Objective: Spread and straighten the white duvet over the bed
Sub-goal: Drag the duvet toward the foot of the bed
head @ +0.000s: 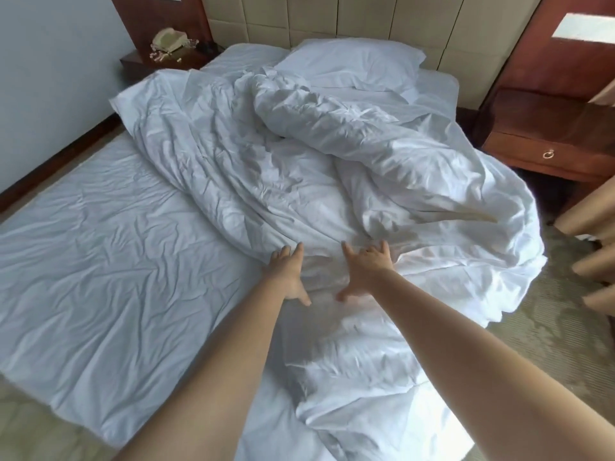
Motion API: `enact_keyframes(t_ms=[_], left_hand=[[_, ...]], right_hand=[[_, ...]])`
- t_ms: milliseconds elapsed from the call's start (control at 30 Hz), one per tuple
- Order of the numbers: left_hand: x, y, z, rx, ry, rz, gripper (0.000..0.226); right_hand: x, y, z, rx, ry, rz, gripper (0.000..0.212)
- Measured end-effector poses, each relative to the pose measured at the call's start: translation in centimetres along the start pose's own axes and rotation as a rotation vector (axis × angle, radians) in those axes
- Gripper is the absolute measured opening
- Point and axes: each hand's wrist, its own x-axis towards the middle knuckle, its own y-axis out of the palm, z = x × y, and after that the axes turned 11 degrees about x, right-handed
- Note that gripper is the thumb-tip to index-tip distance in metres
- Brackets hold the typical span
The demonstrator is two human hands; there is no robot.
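The white duvet (299, 168) lies crumpled in a diagonal heap across the right half of the bed (100, 261), and its right side spills over the bed's edge toward the floor. The left half of the bed shows a bare, wrinkled white sheet. My left hand (288, 274) and my right hand (364, 271) are stretched out side by side with spread, straight fingers, both lying on the duvet's near fold. Neither hand grips the cloth.
A white pillow (349, 66) lies at the padded headboard (332, 21). A wooden nightstand (545, 134) stands to the right of the bed, another with a telephone (169, 39) at the back left. Beige curtain folds (592, 227) hang at the right edge. Carpet surrounds the bed.
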Motion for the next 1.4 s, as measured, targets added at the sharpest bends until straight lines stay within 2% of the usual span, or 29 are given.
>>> enact_keyframes(t_ms=[33, 167, 267, 367, 433, 467, 533, 567, 667, 767, 833, 967, 1133, 1200, 1267, 1300, 1333, 1400], left_hand=[[0.1, 0.6, 0.7, -0.002, 0.01, 0.009, 0.132], [0.5, 2.1, 3.1, -0.017, 0.036, 0.028, 0.134], [-0.1, 2.7, 4.3, -0.069, 0.055, 0.061, 0.125], [-0.8, 2.6, 5.2, -0.24, 0.085, -0.026, 0.086], [-1.4, 2.4, 5.8, -0.393, 0.073, -0.099, 0.081], [-2.0, 2.2, 5.8, -0.498, 0.059, -0.123, 0.072], [-3.6, 1.5, 5.2, -0.645, 0.013, -0.176, 0.035], [-4.4, 0.6, 4.7, -0.647, -0.005, -0.22, 0.022], [-7.4, -4.8, 4.5, -0.565, -0.042, -0.454, 0.019], [-10.5, -12.5, 6.9, -0.446, -0.083, -0.694, 0.016], [-12.8, -17.0, 8.9, -0.378, -0.065, -0.741, 0.016], [-15.8, -19.0, 11.2, -0.253, -0.013, -0.528, 0.01], [-15.7, -11.9, 10.7, -0.294, 0.02, -0.191, 0.036], [-16.1, -9.5, 9.7, -0.329, 0.051, -0.089, 0.041], [-16.8, -7.5, 8.3, -0.374, 0.081, 0.006, 0.049], [-17.4, -6.7, 7.5, -0.404, 0.111, 0.048, 0.05], [-18.2, -6.0, 6.6, -0.453, 0.152, 0.086, 0.046], [-20.1, -4.6, 5.0, -0.584, 0.229, 0.166, 0.038]], right_hand=[[-0.1, 0.7, 1.3, -0.003, 0.007, 0.036, 0.114], [-1.2, 2.2, 6.0, 0.036, -0.042, 0.12, 0.047], [-2.4, 0.3, 8.6, 0.194, -0.117, 0.045, 0.031], [-3.9, -3.2, 9.4, 0.358, -0.134, -0.125, 0.031], [-4.8, -5.5, 9.2, 0.465, -0.177, -0.257, 0.036], [-5.3, -6.6, 9.0, 0.499, -0.216, -0.333, 0.039], [-6.2, -8.8, 8.5, 0.537, -0.257, -0.451, 0.039], [-6.7, -10.0, 8.2, 0.528, -0.248, -0.504, 0.043], [-8.2, -13.6, 7.2, 0.489, -0.112, -0.664, 0.04], [-10.2, -17.7, 7.8, 0.598, -0.002, -0.8, 0.044], [-11.4, -19.5, 9.1, 0.625, 0.032, -0.848, 0.048], [-12.7, -17.6, 11.2, 0.522, 0.16, -0.802, 0.04], [-14.5, -8.2, 13.9, 0.657, 0.343, -0.72, 0.049], [-15.7, -5.3, 14.0, 0.857, 0.351, -0.673, 0.042], [-17.0, -3.9, 13.4, 1.217, 0.438, -0.537, 0.025], [-17.9, -3.8, 13.2, 1.406, 0.506, -0.436, 0.022], [-19.0, -3.6, 13.0, 1.556, 0.559, -0.317, 0.031], [-21.2, -2.9, 12.0, 1.666, 0.512, -0.125, 0.053]])
